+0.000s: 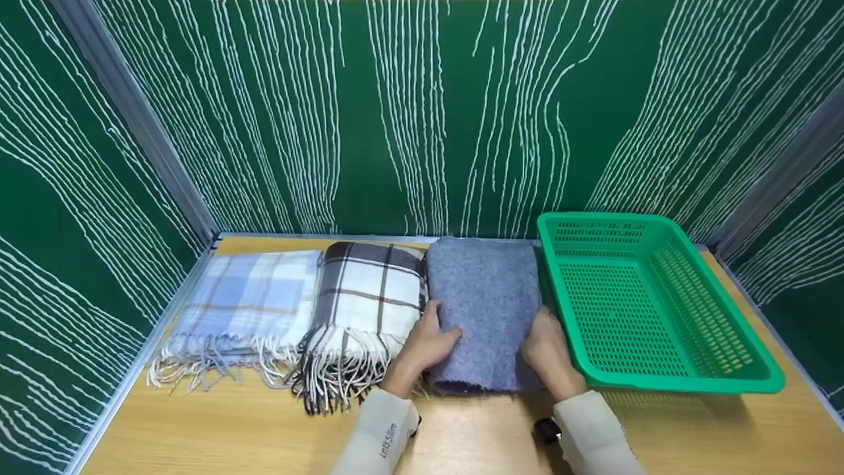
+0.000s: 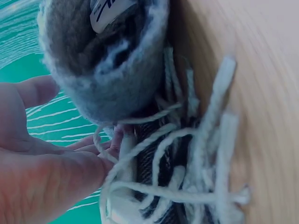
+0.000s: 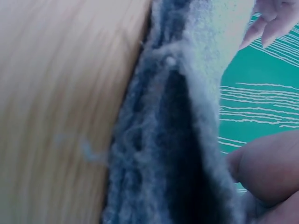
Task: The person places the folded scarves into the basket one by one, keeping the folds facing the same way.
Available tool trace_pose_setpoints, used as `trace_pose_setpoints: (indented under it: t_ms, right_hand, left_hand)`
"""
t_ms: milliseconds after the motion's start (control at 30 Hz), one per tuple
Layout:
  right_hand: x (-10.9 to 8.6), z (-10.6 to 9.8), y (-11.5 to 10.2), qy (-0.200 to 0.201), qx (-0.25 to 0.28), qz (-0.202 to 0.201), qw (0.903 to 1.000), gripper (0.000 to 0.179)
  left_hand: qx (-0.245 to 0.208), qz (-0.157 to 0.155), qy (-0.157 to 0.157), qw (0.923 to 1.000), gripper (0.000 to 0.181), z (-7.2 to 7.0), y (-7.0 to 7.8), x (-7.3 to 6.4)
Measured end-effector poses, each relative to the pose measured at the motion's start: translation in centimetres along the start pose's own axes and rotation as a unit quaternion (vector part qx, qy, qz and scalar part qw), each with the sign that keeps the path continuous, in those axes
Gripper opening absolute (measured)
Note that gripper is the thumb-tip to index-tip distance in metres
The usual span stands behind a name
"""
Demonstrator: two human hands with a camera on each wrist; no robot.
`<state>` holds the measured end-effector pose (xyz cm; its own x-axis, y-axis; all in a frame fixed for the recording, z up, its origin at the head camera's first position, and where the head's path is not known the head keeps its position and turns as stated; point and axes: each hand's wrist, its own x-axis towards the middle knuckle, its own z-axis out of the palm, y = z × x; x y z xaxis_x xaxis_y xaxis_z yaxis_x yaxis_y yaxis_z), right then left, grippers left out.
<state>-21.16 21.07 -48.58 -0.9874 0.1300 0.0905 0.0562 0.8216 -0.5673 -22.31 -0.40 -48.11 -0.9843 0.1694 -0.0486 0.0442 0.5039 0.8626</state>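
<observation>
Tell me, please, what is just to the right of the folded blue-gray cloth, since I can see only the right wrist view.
Observer: The head view shows a green basket just to the right of the blue-gray cloth.
Operator: Thank you, and what lies next to it on its left side?
Observer: A fringed brown-and-white plaid blanket lies there.
Operator: Would you kindly say whether anything shows inside the blue-gray cloth?
Observer: Yes, the left wrist view shows a white label with dark lettering inside it.

Pale sleeves (image 1: 597,432), dark lettering (image 1: 388,441) on the left, black wrist gear (image 1: 546,430).
</observation>
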Motion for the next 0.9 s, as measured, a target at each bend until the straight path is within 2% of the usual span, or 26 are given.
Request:
trace_pose_setpoints:
  t_ms: [67, 167, 333, 500, 633, 767, 900]
  right_hand:
    - [0.0, -0.1, 0.0, -0.001, -0.006, -0.007, 1.0000, 0.046]
    - [0.0, -0.1, 0.0, -0.003, -0.018, -0.014, 0.9997, 0.043]
    - [0.0, -0.2, -0.1, -0.024, -0.023, -0.004, 0.9995, 0.046]
    - [0.4, -0.5, -0.3, -0.068, -0.005, 0.035, 0.9971, 0.058]
    - [0.4, -0.9, -0.6, -0.092, 0.015, 0.058, 0.9940, 0.065]
    - [0.2, -1.2, -0.9, -0.088, 0.032, 0.049, 0.9944, 0.061]
    - [0.0, -1.5, -1.1, -0.087, 0.054, 0.043, 0.9938, 0.048]
  left_hand:
    - [0.001, 0.000, -0.002, 1.0000, 0.067, 0.0, 0.1, 0.0]
    - [0.003, 0.004, -0.003, 1.0000, 0.067, 0.0, 0.1, 0.0]
    - [-0.005, 0.017, -0.011, 0.9998, 0.067, 0.2, -0.1, 0.0]
    - [-0.011, 0.020, -0.009, 0.9997, 0.067, 0.1, -0.3, 0.0]
    - [-0.071, -0.002, 0.005, 0.9974, 0.065, 0.0, -0.2, 0.1]
    - [-0.144, -0.031, 0.015, 0.9890, 0.062, -0.2, -0.3, 0.3]
    - [-0.163, -0.040, 0.018, 0.9856, 0.059, -0.5, -0.3, 0.3]
